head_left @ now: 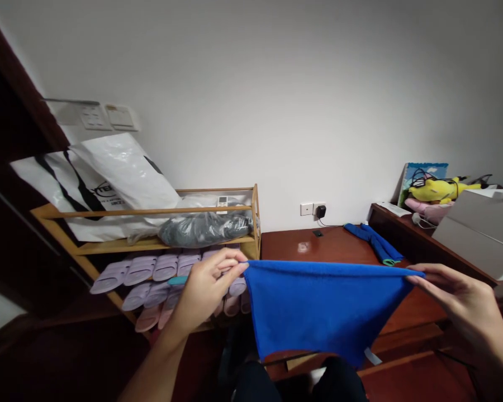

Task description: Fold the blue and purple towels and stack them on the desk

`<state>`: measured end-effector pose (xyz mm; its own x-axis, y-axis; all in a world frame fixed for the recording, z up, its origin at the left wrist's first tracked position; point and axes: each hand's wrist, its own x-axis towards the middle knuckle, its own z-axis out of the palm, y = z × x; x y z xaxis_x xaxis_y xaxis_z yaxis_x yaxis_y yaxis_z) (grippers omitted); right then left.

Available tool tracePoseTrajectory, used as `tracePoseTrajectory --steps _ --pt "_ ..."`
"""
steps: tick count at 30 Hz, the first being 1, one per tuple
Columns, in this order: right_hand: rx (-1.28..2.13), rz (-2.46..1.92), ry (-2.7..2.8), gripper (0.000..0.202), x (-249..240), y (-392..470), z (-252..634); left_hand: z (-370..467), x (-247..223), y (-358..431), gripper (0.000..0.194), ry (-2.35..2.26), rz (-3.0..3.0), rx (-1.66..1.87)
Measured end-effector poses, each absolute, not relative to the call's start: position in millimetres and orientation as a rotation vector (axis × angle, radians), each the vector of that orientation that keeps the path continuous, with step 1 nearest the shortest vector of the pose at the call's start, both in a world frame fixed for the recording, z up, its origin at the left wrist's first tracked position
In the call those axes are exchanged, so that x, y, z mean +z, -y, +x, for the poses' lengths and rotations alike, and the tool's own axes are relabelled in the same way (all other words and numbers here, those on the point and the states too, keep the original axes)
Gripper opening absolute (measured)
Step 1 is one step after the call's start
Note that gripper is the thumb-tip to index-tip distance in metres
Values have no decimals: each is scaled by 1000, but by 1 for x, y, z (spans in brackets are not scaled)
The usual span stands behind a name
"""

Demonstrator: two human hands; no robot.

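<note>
A blue cloth (318,312) hangs stretched between my two hands, its top edge pulled nearly level. My left hand (216,279) pinches the upper left corner between thumb and fingers. At the other end, my right hand (456,293) grips the upper right corner the same way. A small white tag (373,356) shows near the cloth's lower right edge. The cloth hangs above my knees and in front of a reddish-brown desk (283,245), hiding part of it. On the desk's far right lie more blue cloths (373,241), folded long, one with a green edge.
To the left stands a wooden rack (257,223) with white bags (126,173), a plastic-wrapped dark bundle (205,229), a remote control (222,204) and rows of slippers (140,269). A plug (321,211) sits in the wall socket. At right are a yellow plush toy (433,191) and white boxes (478,226).
</note>
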<state>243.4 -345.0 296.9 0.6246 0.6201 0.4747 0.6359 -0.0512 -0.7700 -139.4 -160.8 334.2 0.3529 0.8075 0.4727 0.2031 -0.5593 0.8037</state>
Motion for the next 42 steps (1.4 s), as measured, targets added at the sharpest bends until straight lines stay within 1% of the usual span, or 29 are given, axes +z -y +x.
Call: tracePoseTrajectory --steps 3,6,10,13,15,17,19,21,24,28,29,32,34,38,42 --pt "167 -1715 1036 45 286 337 246 -144 319 160 13 -906 1950 1171" --pt "354 -1726 1095 42 266 314 256 -143 293 143 13 -915 1909 1093" --pt "519 -1738 1228 39 218 258 275 -129 235 97 13 -933 1921 966" --pt "629 -1798 1236 37 170 208 285 -107 182 58 9 -1153 1966 889" --pt "631 -1866 1227 29 141 177 287 -89 150 36 9 -1241 1963 831" --pt "594 -1947 1224 21 118 151 286 -73 124 17 14 -1344 1962 760" --pt "540 -2033 1220 16 99 131 284 -60 104 0 18 -1438 1972 680" --pt "484 -2115 1220 15 85 115 283 -53 90 -16 22 -1512 1994 599" --pt "425 -2220 1241 18 66 99 284 -48 75 -38 24 -1587 2046 488" --pt "339 -2339 1314 27 45 86 276 -39 58 -51 17 -1625 2153 400" --pt "298 -2361 1338 32 39 83 268 -34 52 -48 22 -1625 2191 401" --pt "149 -2364 1430 48 20 71 226 -11 31 -28 49 -1547 2331 423" --pt "107 -2291 1560 54 6 61 189 6 13 -12 58 -1423 2449 395" --pt "238 -2110 1844 58 -22 49 146 21 -18 1 52 -1255 2622 277" --pt "166 -2175 1817 63 -40 57 177 6 -30 -14 53 -1307 2706 275"
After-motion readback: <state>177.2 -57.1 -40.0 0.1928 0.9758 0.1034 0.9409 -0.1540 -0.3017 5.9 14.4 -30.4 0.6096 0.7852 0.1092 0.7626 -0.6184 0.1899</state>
